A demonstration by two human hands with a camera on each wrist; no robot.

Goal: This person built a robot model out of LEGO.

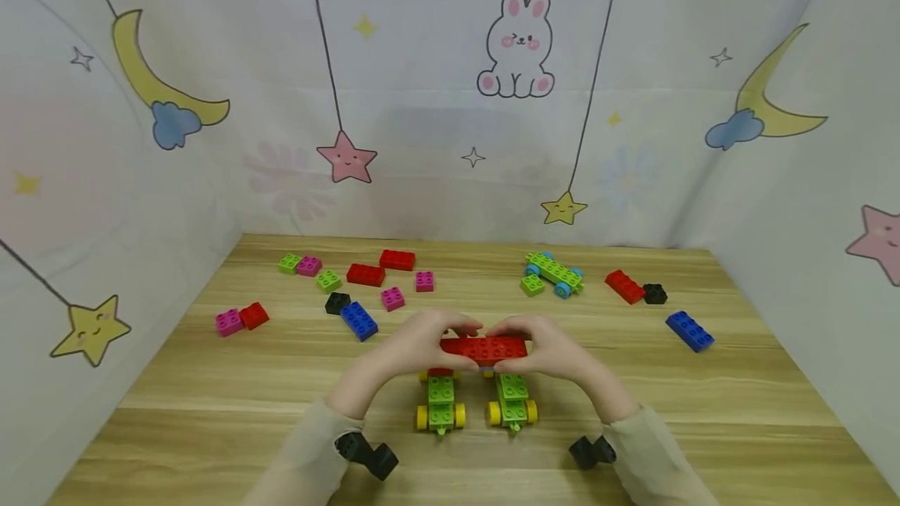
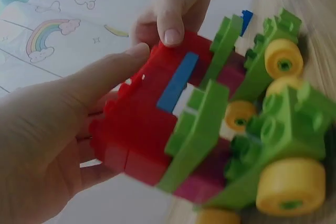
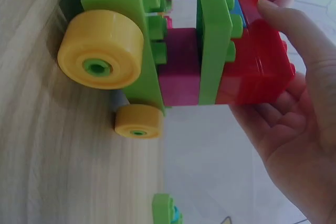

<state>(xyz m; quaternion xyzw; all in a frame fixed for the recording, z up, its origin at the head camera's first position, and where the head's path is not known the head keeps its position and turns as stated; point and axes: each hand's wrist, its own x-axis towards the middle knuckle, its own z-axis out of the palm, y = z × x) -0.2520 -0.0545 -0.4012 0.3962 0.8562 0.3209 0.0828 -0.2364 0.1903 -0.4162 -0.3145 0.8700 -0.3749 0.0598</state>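
A row of red toy bricks (image 1: 485, 348) spans the tops of two small block cars. My left hand (image 1: 424, 347) grips its left end, thumb on the near side and fingers behind. The right end is held the same way by my right hand (image 1: 544, 347). Underneath stand the left car (image 1: 441, 412) and the right car (image 1: 516, 411), both with green bases and yellow wheels. In the right wrist view a magenta brick (image 3: 178, 72) and a green brick (image 3: 212, 45) are stacked between base and red bricks. A blue brick (image 2: 178, 82) shows beneath the red row.
Loose red, pink, green, black and blue bricks (image 1: 359, 321) lie at the back left. On the right are a green wheeled base (image 1: 555, 272), a green brick (image 1: 532, 285), a red brick (image 1: 624, 286), a black brick (image 1: 655, 293) and a blue brick (image 1: 690, 331). A patterned curtain (image 1: 436, 100) hangs behind the table.
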